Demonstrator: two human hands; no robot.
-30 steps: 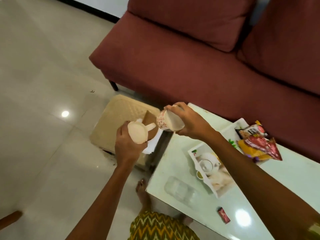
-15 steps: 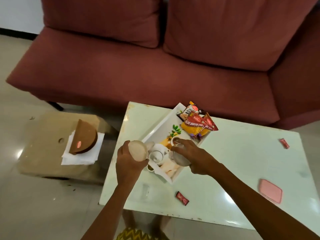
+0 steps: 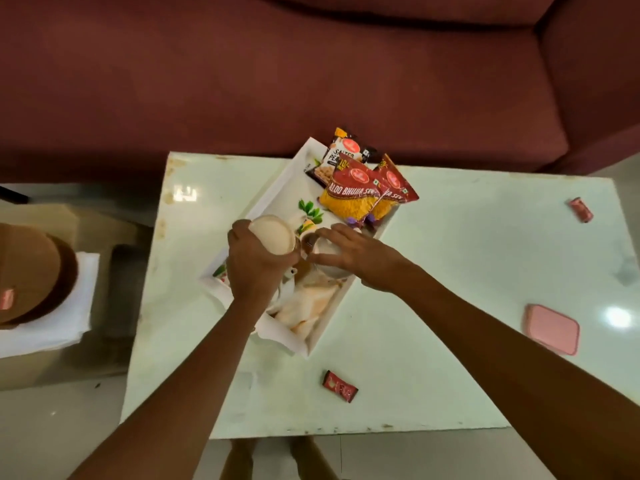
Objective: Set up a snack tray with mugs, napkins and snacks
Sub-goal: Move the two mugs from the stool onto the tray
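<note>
A white rectangular tray (image 3: 273,199) with a printed picture lies slanted on the pale green table (image 3: 467,258). Snack packets (image 3: 356,192) are piled at its far end. My left hand (image 3: 254,268) grips a cream mug (image 3: 272,235) turned bottom-up over the tray's middle. My right hand (image 3: 356,258) closes over a second mug (image 3: 325,252) resting low in the tray right beside the first. White napkins (image 3: 59,320) lie on a low stool at the left under a brown semicircular holder (image 3: 31,268).
A maroon sofa (image 3: 311,81) runs behind the table. A small red sachet (image 3: 340,390) lies near the table's front edge, another red sachet (image 3: 581,209) at the far right. A pink square lid (image 3: 550,329) sits at the right. My feet show below the table.
Both hands carried the mugs from above the stool at the left over to the tray. The right mug has come down into the tray; the view swung to centre on the table.
</note>
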